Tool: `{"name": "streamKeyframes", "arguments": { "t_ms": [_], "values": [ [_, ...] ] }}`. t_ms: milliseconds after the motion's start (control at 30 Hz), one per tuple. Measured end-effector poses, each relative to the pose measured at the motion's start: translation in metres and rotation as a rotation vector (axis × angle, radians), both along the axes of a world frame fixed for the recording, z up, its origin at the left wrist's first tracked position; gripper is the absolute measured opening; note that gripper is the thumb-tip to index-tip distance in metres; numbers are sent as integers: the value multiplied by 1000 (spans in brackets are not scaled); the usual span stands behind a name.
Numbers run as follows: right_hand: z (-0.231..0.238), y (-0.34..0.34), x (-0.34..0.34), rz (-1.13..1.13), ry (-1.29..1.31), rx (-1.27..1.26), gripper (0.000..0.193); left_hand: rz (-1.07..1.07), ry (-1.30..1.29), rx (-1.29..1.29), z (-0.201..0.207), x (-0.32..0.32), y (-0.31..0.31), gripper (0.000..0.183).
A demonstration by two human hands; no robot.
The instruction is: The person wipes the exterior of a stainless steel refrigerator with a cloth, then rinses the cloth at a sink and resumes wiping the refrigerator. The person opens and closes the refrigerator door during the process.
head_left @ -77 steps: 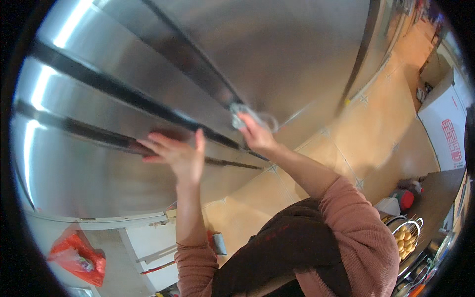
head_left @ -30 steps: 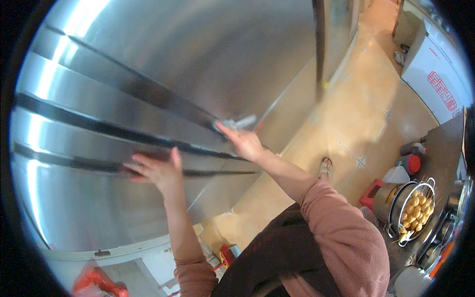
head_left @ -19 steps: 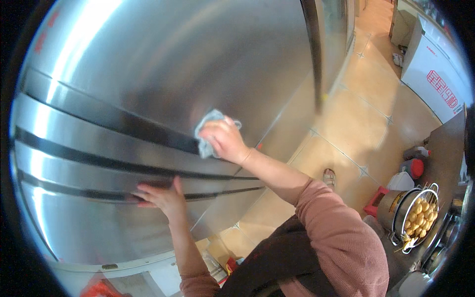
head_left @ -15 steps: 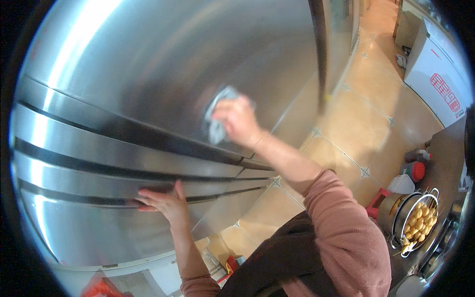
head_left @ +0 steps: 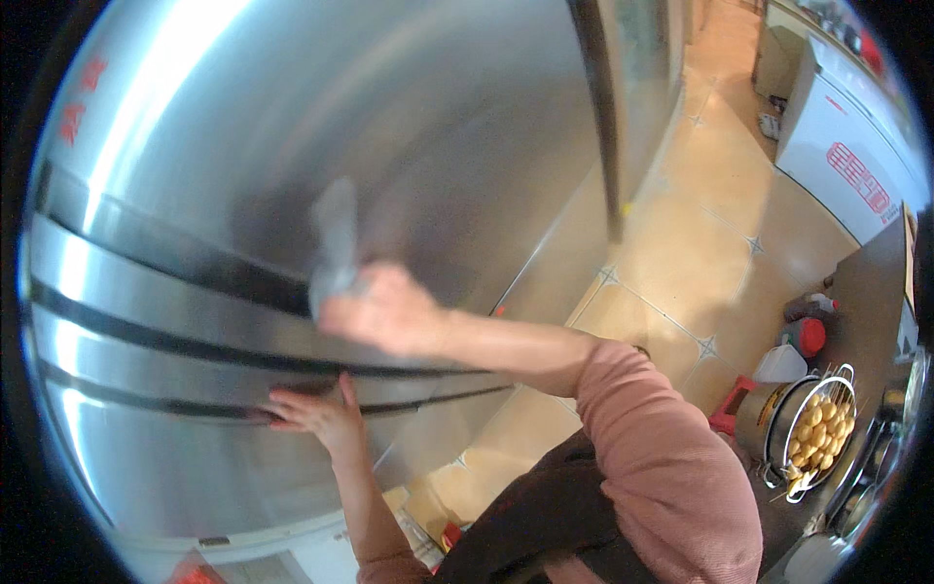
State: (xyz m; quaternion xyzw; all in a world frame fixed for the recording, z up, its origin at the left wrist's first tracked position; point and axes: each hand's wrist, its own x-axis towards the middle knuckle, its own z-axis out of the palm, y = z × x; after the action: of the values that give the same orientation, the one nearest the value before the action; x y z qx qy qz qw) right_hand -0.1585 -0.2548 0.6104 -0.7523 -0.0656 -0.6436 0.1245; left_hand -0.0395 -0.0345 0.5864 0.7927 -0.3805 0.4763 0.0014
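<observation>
The fingers (head_left: pixel 338 319) of the right hand (head_left: pixel 394 310) are bunched around a grey-blue cloth (head_left: pixel 335 229), held against the brushed-steel cabinet (head_left: pixel 438 127) just above its uppermost dark groove; the cloth looks thin and limp, a loose flap standing up past the knuckles, and both it and the hand are smeared by blur, so its folds and edges cannot be made out. The left hand (head_left: pixel 321 414) holds nothing: its fingers are spread at the lowest groove of the cabinet, thumb upward, tips partly lost in the dark line. Right of the cabinet, across the tiled floor (head_left: pixel 671 253), a metal pot (head_left: pixel 761 420) carries a white-handled wire basket (head_left: pixel 797 489) heaped with yellowish round pieces (head_left: pixel 819 435), perhaps small potatoes or eggs, though too small to be sure. Near the pot, also right of the cabinet, are a white jug (head_left: pixel 780 365), a red-and-dark bottle (head_left: pixel 808 336) and a dark brown tabletop (head_left: pixel 871 277). A white chest (head_left: pixel 822 112) stands farther off on that same side. Below the cabinet, a red bag (head_left: pixel 197 572) is cut off by the lower edge, its contents hidden.
</observation>
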Motion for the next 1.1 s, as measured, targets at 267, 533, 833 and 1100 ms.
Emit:
{"name": "streamKeyframes", "arguments": {
  "t_ms": [267, 533, 833, 1100],
  "values": [
    [-24, -233, -68, -606, -357, 665, 18, 22, 8, 4, -4, 3, 3, 114],
    [2, -221, -73, 434, -864, 1127, 20, 106, -141, -47, -4, 5, 0, 110],
    [58, -148, -41, -242, -54, -125, 45, 141, -277, 148, -1, 5, 3, 121],
    [50, -335, -103, -554, -475, 934, 36, 106, -119, -10, -10, 11, 2, 114]
  ]
}}
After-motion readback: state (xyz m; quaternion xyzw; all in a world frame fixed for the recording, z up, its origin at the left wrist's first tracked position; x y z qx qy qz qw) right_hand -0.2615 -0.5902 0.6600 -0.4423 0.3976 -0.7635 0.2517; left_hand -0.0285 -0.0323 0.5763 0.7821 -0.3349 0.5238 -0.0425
